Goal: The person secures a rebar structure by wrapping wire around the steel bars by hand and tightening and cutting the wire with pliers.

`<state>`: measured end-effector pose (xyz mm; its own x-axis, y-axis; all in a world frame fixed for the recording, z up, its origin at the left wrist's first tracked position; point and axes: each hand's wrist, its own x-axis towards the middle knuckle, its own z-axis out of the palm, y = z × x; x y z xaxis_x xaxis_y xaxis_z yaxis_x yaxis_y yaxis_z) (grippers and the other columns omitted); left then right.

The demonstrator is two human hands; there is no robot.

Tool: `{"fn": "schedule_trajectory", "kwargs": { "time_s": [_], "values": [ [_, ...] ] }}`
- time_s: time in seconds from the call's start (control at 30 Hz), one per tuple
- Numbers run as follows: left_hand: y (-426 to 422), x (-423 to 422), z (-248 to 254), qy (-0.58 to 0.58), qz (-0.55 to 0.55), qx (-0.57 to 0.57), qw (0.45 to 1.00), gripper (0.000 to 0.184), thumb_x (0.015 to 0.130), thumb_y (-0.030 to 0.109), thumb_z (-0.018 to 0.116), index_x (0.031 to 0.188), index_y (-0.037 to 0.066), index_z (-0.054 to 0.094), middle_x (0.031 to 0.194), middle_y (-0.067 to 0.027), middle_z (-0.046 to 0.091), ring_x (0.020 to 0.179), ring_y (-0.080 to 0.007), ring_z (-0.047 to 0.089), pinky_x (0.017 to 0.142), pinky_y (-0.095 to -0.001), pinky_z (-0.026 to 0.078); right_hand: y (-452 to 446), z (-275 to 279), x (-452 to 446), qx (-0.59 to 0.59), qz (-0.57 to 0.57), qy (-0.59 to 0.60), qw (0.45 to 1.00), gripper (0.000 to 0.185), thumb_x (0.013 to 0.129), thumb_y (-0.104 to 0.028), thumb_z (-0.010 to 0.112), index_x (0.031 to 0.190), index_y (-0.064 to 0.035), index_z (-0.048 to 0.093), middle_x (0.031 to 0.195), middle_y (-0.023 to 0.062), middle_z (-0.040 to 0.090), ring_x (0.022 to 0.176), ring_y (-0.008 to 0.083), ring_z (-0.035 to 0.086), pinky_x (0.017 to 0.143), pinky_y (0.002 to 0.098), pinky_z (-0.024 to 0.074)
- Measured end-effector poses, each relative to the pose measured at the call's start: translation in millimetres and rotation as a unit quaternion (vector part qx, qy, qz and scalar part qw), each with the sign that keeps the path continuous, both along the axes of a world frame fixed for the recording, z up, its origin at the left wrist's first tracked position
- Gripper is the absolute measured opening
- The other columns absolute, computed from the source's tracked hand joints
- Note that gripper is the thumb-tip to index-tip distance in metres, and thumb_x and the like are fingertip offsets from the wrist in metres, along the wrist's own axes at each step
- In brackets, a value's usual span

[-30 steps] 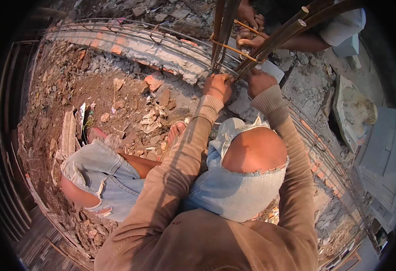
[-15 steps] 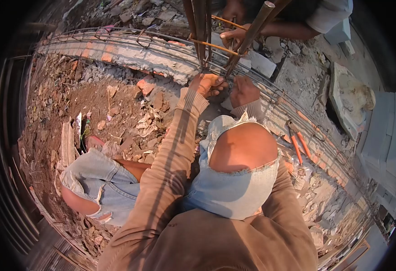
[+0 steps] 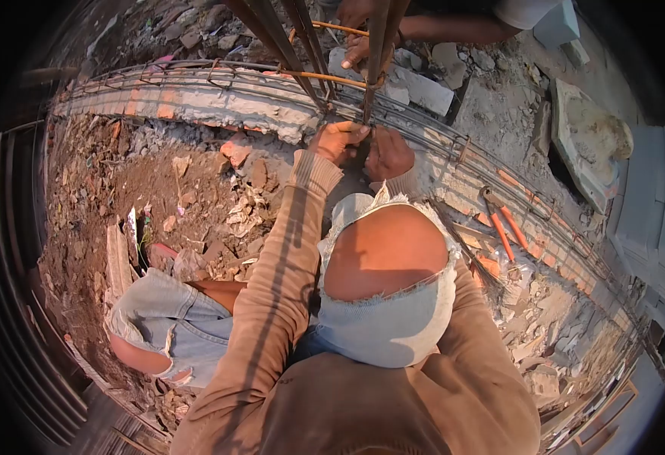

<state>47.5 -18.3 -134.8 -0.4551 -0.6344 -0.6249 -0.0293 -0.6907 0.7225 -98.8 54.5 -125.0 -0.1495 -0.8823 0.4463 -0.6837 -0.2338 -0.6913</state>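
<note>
My left hand [image 3: 338, 142] is at the foot of the upright steel rods [image 3: 279, 42], its fingers bent and pressed together. Close beside it, my right hand [image 3: 388, 154] is curled, with the knuckles up, just below another upright rod [image 3: 376, 57]. What either hand's fingertips pinch is too small to make out. Both hands are at the near side of the long horizontal rebar cage [image 3: 249, 78]. An orange-brown stirrup [image 3: 332, 77] goes around the upright rods above my hands.
A co-worker's hand [image 3: 356, 51] is near the stirrup on the far side. Cutters with orange handles [image 3: 508, 227] lie on the right by the cage. Dark thin wires [image 3: 457, 235] lie beside my knee. Rubble [image 3: 249, 208] covers the ground at left; a broken slab [image 3: 586, 144] leans at right.
The view has shifted, so the rods and my hands appear further left. My right hand looks closer to the left one. The dark wires beside my knee now show more.
</note>
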Motion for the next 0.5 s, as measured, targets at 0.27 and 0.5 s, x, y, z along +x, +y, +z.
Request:
{"fn": "schedule_trajectory", "kwargs": {
  "time_s": [0.27,0.5],
  "values": [
    [-15,15,8,0.004,-0.073,-0.076,0.994,0.023,0.09,0.024,0.07,0.096,0.002,0.071,0.073,0.0031,0.059,0.064,-0.007,0.049,0.06,-0.0227,0.038,0,-16,9,-0.021,-0.014,-0.03,0.999,0.036,0.075,0.003,0.06,0.111,0.0014,0.059,0.085,0.0156,0.056,0.069,0.035,0.06,0.057,0.0415,0.0492],
    [-14,10,16,0.095,-0.05,0.011,0.994,0.019,0.092,0.019,0.069,0.094,0.001,0.068,0.073,0.0015,0.058,0.063,-0.0059,0.05,0.056,-0.0218,0.04,-5,0,-8,-0.017,0.002,-0.004,1.0,0.031,0.073,0.001,0.06,0.104,-0.0008,0.061,0.086,0.0146,0.058,0.073,0.0341,0.062,0.06,0.0413,0.0511]
  ]
}}
